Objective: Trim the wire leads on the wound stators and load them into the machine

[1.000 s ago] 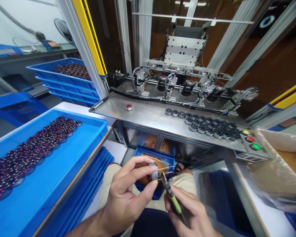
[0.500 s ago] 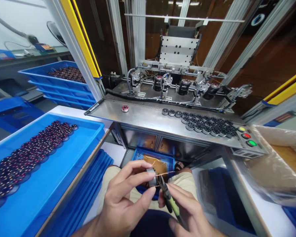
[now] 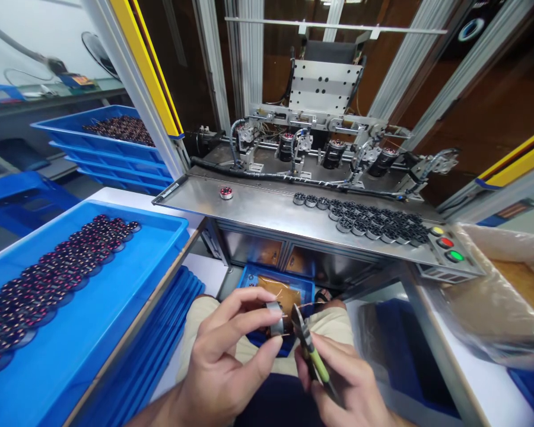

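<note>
Pinching a small wound stator (image 3: 276, 320) between thumb and fingertips, the left hand (image 3: 225, 365) holds it low over the lap, above a blue bin (image 3: 250, 276) of copper scrap. The right hand (image 3: 345, 382) is wrapped tight around green-handled wire cutters (image 3: 310, 348), whose tips sit at the stator's thin copper leads (image 3: 311, 305); whether the blades have closed is hard to make out. Fingers hide most of the stator, and both wrists are cut off at the bottom edge. To the left, a blue tray (image 3: 129, 284) of finished stators (image 3: 57, 273) runs out of frame. Ahead, the steel desk (image 3: 258, 210) carries bare cores (image 3: 369, 220) close to its front edge, with open room around one lone stator (image 3: 225, 193).
</note>
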A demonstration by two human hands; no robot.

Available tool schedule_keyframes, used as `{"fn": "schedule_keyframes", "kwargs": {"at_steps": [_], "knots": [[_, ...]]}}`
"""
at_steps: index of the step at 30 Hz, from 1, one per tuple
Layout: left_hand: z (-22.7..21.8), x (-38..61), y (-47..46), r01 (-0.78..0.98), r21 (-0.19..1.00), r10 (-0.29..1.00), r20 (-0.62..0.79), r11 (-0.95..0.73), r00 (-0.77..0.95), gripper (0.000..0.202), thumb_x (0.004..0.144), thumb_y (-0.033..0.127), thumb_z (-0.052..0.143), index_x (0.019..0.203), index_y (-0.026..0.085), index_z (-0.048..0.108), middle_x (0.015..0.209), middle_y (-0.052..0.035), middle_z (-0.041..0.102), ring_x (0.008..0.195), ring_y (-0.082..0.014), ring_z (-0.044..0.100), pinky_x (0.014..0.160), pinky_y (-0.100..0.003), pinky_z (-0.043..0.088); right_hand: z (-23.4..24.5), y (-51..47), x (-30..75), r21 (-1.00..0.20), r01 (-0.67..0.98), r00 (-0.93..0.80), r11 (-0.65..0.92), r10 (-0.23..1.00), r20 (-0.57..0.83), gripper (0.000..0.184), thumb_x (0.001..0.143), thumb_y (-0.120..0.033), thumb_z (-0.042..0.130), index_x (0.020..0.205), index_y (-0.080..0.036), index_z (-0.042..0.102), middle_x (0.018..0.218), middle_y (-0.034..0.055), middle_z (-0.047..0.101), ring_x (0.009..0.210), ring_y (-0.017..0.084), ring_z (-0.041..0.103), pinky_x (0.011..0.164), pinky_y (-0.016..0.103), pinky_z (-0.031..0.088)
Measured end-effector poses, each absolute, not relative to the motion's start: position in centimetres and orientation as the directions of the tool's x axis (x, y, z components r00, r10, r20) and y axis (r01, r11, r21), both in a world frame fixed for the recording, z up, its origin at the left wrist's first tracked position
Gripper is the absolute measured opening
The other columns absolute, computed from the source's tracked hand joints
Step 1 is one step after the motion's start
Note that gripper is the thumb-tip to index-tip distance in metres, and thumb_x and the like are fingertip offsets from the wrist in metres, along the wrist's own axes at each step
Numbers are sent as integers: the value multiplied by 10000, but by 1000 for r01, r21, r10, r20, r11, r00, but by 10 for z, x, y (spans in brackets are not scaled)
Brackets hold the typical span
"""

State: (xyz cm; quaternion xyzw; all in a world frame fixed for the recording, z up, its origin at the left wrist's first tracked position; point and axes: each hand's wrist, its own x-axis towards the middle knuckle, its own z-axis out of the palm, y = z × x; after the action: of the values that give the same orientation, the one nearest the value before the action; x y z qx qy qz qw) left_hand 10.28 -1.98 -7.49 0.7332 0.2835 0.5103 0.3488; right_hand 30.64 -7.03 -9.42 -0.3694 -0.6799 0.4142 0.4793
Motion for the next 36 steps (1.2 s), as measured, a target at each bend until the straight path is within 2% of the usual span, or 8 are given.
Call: {"fn": "schedule_keyframes", "kwargs": {"at_steps": [4, 7, 12, 18, 23, 26, 32, 36], "knots": [[-79, 99, -17, -18, 781, 727, 589, -624, 353, 356, 851, 55, 666, 1170, 212, 645, 1300, -107, 521, 1113, -217, 619, 951, -341, 559, -100, -75, 310, -928, 59, -251, 368, 905, 343, 592, 867, -123, 503, 1440, -270, 472, 845, 56, 630, 695, 165, 603, 636, 278, 526], [-85, 97, -15, -91, 751, 686, 639, -654, 347, 503, 810, 1, 690, 1242, 225, 565, 1371, -129, 447, 1104, -232, 634, 936, -386, 584, -114, -78, 313, -914, 3, -272, 405, 880, 389, 570, 923, -257, 519, 1479, -318, 411, 970, 86, 638, 792, 202, 634, 720, 341, 541], [-90, 99, -15, -185, 707, 637, 699, -682, 324, 707, 751, -106, 675, 1322, 240, 441, 1275, -124, 562, 1143, -248, 616, 927, -412, 591, -120, -76, 314, -925, -33, -319, 379, 873, 369, 545, 958, -430, 489, 1486, -320, 410, 1000, 103, 626, 845, 231, 623, 745, 372, 520], [-87, 101, -17, -221, 692, 627, 719, -688, 300, 738, 730, -139, 658, 1337, 213, 430, 1237, -133, 619, 1143, -264, 625, 909, -428, 607, -103, -76, 312, -930, 3, -332, 366, 878, 345, 555, 918, -267, 494, 1469, -296, 440, 1017, 107, 630, 885, 231, 632, 802, 375, 525], [-87, 99, -17, -224, 693, 629, 719, -685, 296, 754, 716, -144, 670, 1338, 212, 438, 1249, -123, 627, 1140, -265, 638, 916, -434, 615, -96, -77, 310, -919, 52, -292, 390, 886, 360, 686, 815, -101, 472, 1463, -324, 443, 1040, 91, 635, 914, 228, 634, 813, 360, 533], [-87, 99, -17, -219, 694, 629, 716, -686, 301, 767, 702, -143, 682, 1335, 223, 450, 1238, -114, 644, 1125, -264, 651, 920, -444, 614, -98, -77, 309, -923, 30, -281, 384, 889, 361, 713, 794, -82, 467, 1457, -343, 444, 1012, 79, 635, 881, 221, 642, 797, 366, 543], [-87, 100, -17, -216, 728, 671, 684, -650, 286, 737, 726, -116, 677, 1327, 254, 466, 1228, -97, 662, 1137, -257, 650, 942, -444, 601, -102, -78, 311, -932, 25, -292, 363, 894, 340, 659, 819, -108, 480, 1457, -276, 465, 956, 91, 647, 785, 205, 624, 732, 350, 534], [-87, 100, -19, -211, 726, 666, 685, -654, 294, 738, 724, -119, 678, 1325, 251, 464, 1222, -96, 659, 1139, -255, 646, 960, -451, 592, -106, -80, 311, -921, 88, -283, 379, 896, 341, 637, 838, -86, 481, 1452, -254, 475, 884, 80, 653, 731, 188, 598, 661, 309, 509]]}}
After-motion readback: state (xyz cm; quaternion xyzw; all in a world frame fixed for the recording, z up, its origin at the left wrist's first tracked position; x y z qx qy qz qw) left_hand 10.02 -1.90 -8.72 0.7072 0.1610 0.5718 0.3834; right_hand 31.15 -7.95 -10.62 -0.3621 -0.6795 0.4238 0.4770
